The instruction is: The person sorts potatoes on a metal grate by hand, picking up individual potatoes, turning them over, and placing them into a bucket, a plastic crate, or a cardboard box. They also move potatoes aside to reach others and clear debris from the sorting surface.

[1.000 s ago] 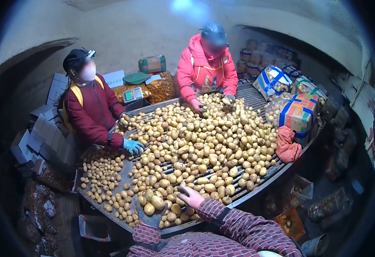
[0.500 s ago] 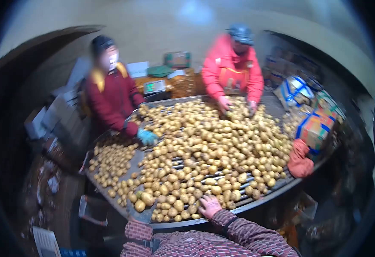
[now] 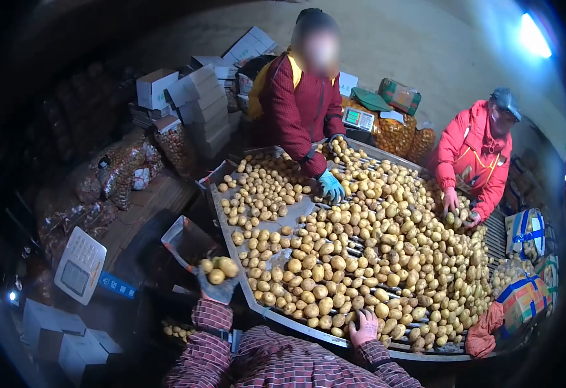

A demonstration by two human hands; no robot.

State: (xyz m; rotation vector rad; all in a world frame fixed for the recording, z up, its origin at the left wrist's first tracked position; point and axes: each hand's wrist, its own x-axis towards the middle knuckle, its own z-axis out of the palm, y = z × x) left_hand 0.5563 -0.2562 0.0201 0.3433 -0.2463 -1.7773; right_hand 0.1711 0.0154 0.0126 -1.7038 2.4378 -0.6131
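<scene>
My left hand (image 3: 218, 289), in a grey glove, holds several potatoes (image 3: 217, 270) just outside the left rim of the sorting table (image 3: 255, 306). Below and beside it is an open-topped box (image 3: 189, 240). My right hand (image 3: 363, 328), in a pink glove, lies on the potatoes at the table's near edge with its fingers apart and nothing gripped. A thick spread of potatoes (image 3: 386, 258) covers the slatted surface, with smaller ones toward the left end.
One co-worker (image 3: 302, 110) in dark red reaches in with a teal glove (image 3: 330, 186). Another in a red jacket (image 3: 473, 158) handles potatoes at the far right. A scale (image 3: 80, 266), cartons (image 3: 199, 103) and filled net bags (image 3: 128, 168) stand at left; taped packages (image 3: 523, 301) at right.
The view has swung left. My left hand has moved off the table's near-left corner, out past the rim, with potatoes now visible in it. My right hand stays at the near edge.
</scene>
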